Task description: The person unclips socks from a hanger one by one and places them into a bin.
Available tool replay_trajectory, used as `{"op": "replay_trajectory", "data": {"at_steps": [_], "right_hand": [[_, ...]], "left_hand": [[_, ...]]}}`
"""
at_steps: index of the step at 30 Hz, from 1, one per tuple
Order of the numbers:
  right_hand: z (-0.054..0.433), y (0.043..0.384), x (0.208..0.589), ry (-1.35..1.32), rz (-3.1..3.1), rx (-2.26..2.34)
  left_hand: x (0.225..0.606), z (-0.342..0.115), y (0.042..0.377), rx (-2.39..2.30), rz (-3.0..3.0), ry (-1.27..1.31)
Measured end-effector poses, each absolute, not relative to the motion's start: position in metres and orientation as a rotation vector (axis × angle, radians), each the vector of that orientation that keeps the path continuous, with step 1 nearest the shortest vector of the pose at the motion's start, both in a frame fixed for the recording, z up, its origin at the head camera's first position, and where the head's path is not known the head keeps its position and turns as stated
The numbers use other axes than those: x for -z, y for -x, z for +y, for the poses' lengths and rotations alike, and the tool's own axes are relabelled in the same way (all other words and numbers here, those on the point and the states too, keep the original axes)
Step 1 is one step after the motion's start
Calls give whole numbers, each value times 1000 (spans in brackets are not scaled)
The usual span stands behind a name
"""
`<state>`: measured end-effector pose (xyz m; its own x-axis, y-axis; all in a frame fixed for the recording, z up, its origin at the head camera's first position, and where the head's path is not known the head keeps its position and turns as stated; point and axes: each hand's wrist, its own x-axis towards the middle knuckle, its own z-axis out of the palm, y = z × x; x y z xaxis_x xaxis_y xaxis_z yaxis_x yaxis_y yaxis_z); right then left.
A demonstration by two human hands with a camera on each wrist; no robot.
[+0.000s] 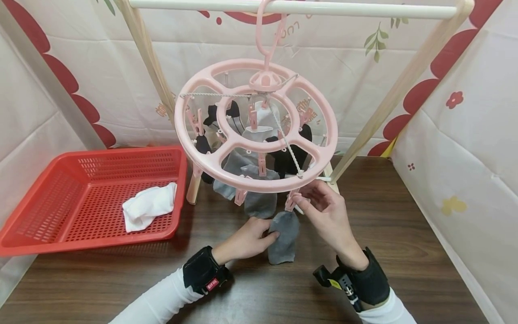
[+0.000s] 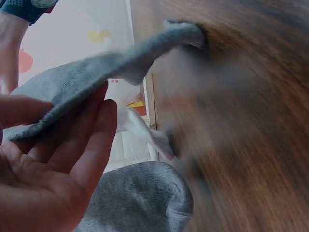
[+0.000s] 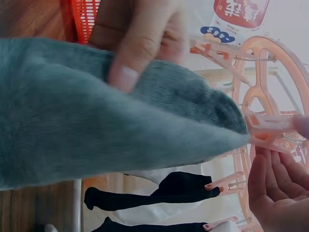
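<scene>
And here you are, left fingers pinching the grey sock by its side, thumb on the near face, while your right fingers pinch the pink clothespin under the hanger ring. This looks like the clipping moment, so make it neat: squeeze the clothespin's tails firmly, slide a good fold of the sock's upper edge well between its tips, and ease off only once the fabric sits in deep. Don't let go on the left too soon; a thin bite could slip. Whether the clothespin has bitten yet, you can't tell from here.

Now, positions! The sock's upper edge meets the clothespin tips, just below your right fingers; the rest droops beneath and to the right of your left thumb, above the counter. Just beyond your left fingers hangs another grey sock, so keep the two from bunching. Well left of your left fingers, the red basket holds a white cloth.
</scene>
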<state>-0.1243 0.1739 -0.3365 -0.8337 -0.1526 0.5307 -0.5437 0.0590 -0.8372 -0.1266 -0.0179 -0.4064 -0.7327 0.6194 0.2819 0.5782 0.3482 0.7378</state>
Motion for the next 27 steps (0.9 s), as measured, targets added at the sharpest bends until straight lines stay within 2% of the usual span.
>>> {"op": "replay_trajectory", "data": {"at_steps": [12,27], "right_hand": [[173,125,337,-645,-2034,-1846],[174,125,338,-734,-2018,-1896]], "left_hand": [[401,-30,126,-1333,2523,-1155],[380,-60,126,-1296,2631,-1197]]}}
